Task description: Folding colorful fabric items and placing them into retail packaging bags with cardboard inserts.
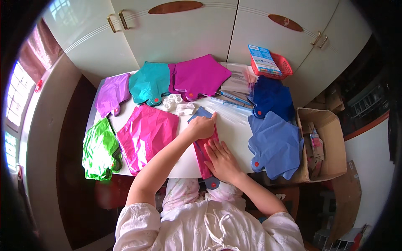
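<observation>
Foil strip, long, narrow and deep pink (201, 157), lies lengthwise on a smooth white table (236, 136)

The bare left hand (202, 127) bears down on the strip's upper part with its fingers curled; whether they pinch the foil cannot be told. The bare right hand (222, 158) lies palm down with fingers apart, across the strip's right edge and the tabletop beside it, clamped on nothing visible. At the strip's near end, a round dark grey tab with a red mark (212, 183) juts past the table edge.

Just beyond the left hand sit small white ribbon-like rolls (172, 101); slender clear plastic lengths (232, 113) lie to their right.

Left of the strip are a shiny hot-pink foil sheet (148, 134) and a crinkled bright-green foil stack (100, 144). A matte periwinkle-blue foil stack (276, 144) lies to the right, near an open brown cardboard box (339, 140). At the far right corner, a red plastic basket (285, 66) holds flat blue-and-white packs (264, 58).
</observation>
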Action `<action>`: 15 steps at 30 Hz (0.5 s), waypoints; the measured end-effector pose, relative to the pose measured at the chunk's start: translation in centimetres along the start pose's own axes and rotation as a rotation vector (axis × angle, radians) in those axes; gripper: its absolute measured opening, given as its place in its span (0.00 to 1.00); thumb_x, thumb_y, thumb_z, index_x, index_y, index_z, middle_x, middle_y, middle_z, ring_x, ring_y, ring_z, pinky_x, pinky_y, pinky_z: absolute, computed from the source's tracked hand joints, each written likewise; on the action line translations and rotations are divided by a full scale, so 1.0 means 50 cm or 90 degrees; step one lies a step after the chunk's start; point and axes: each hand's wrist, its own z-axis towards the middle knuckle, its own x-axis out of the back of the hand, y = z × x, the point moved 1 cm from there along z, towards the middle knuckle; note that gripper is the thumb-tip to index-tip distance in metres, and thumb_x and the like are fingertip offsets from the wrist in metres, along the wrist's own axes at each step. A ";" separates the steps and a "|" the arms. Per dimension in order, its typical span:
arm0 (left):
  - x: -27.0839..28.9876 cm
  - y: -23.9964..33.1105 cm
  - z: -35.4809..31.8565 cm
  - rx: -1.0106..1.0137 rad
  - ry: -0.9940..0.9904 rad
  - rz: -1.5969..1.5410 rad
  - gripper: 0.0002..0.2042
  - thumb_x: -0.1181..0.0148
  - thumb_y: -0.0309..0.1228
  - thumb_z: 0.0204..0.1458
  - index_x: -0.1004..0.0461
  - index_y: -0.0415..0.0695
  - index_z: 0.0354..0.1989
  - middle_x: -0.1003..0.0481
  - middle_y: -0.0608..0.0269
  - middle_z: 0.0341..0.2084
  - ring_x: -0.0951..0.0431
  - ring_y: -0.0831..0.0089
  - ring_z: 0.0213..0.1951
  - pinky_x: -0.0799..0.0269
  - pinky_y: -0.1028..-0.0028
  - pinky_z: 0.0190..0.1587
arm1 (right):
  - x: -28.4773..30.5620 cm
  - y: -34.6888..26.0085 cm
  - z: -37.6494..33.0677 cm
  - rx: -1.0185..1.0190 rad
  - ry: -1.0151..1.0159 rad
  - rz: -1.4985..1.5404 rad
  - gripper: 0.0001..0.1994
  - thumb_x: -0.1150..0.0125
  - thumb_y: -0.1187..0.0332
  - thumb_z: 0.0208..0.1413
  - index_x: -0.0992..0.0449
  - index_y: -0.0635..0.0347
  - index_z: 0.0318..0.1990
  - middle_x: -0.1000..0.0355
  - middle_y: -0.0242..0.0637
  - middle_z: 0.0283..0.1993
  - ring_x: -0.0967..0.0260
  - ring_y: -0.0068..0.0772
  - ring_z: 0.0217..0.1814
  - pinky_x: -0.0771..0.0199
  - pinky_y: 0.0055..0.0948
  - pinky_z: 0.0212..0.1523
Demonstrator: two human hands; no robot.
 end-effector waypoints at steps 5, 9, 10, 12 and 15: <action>-0.011 -0.002 0.004 -0.035 0.017 0.016 0.30 0.56 0.28 0.46 0.44 0.34 0.61 0.25 0.48 0.20 0.23 0.50 0.23 0.28 0.57 0.28 | 0.016 -0.003 -0.039 0.021 -0.009 0.099 0.25 0.44 0.61 0.54 0.36 0.62 0.58 0.37 0.49 0.59 0.41 0.50 0.62 0.48 0.49 0.65; 0.009 0.007 -0.006 -0.022 -0.010 0.026 0.30 0.56 0.29 0.46 0.46 0.33 0.62 0.24 0.47 0.23 0.22 0.51 0.26 0.27 0.59 0.30 | 0.055 0.071 0.009 0.005 0.027 0.153 0.11 0.41 0.70 0.50 0.22 0.57 0.42 0.25 0.41 0.43 0.28 0.44 0.45 0.30 0.41 0.49; 0.017 0.006 -0.012 -0.010 -0.031 0.024 0.30 0.56 0.29 0.47 0.46 0.32 0.62 0.23 0.46 0.25 0.22 0.52 0.28 0.27 0.60 0.32 | 0.082 0.079 0.045 -0.071 0.002 0.163 0.09 0.42 0.71 0.49 0.22 0.58 0.39 0.25 0.40 0.39 0.28 0.43 0.42 0.29 0.38 0.44; 0.026 0.015 -0.008 -0.010 -0.051 0.025 0.31 0.56 0.30 0.47 0.47 0.31 0.62 0.23 0.45 0.27 0.21 0.52 0.30 0.26 0.61 0.33 | 0.084 0.119 0.099 -0.158 -0.002 0.092 0.06 0.43 0.70 0.50 0.22 0.58 0.34 0.26 0.41 0.34 0.28 0.44 0.40 0.29 0.38 0.42; 0.026 0.018 -0.001 -0.023 -0.041 0.030 0.31 0.55 0.30 0.47 0.47 0.32 0.62 0.23 0.45 0.27 0.21 0.52 0.31 0.26 0.61 0.34 | 0.064 0.159 0.149 -0.231 -0.020 0.115 0.06 0.38 0.66 0.47 0.22 0.56 0.32 0.26 0.40 0.34 0.29 0.45 0.39 0.30 0.39 0.40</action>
